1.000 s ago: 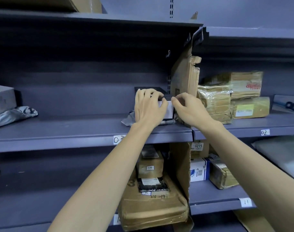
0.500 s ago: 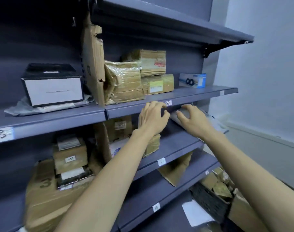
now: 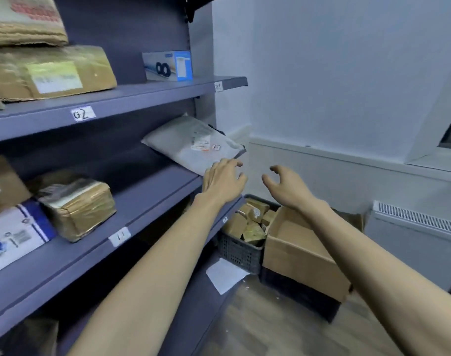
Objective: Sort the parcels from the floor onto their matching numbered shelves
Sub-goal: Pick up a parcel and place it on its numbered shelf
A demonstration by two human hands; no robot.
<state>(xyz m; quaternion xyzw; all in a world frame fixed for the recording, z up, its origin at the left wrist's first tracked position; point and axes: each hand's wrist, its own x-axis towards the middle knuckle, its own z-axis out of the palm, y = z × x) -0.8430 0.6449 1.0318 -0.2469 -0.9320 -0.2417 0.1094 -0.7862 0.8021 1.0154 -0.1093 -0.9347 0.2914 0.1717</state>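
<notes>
1. Bare forearms reach forward from the bottom edge; the left hand [image 3: 223, 179] is in front of the end of the shelf marked 11 [image 3: 142, 201], fingers loosely spread, holding nothing. I cannot tell if its fingertips touch the grey mailer bag [image 3: 193, 143] just behind them.
2. The right hand [image 3: 286, 185] hangs in the air to the right of that shelf end, fingers loosely curled and apart, holding nothing.
3. Below and to the right of the shelf marked 11, on the floor, a dark plastic crate [image 3: 238, 250] holds several brown taped parcels [image 3: 250, 223]. An open cardboard box [image 3: 296, 249] stands just beside the crate, and a white sheet of paper [image 3: 225, 274] lies in front of it.
4. On the shelf marked 11, to the left, a parcel wrapped in brown tape [image 3: 74, 204] lies beside a white and blue box [image 3: 14, 233].
5. One level above, on the shelf marked 02 [image 3: 142, 95], a flat brown parcel with a pale label [image 3: 52, 71] lies at the left and a blue and white carton [image 3: 168, 65] stands at the right.
</notes>
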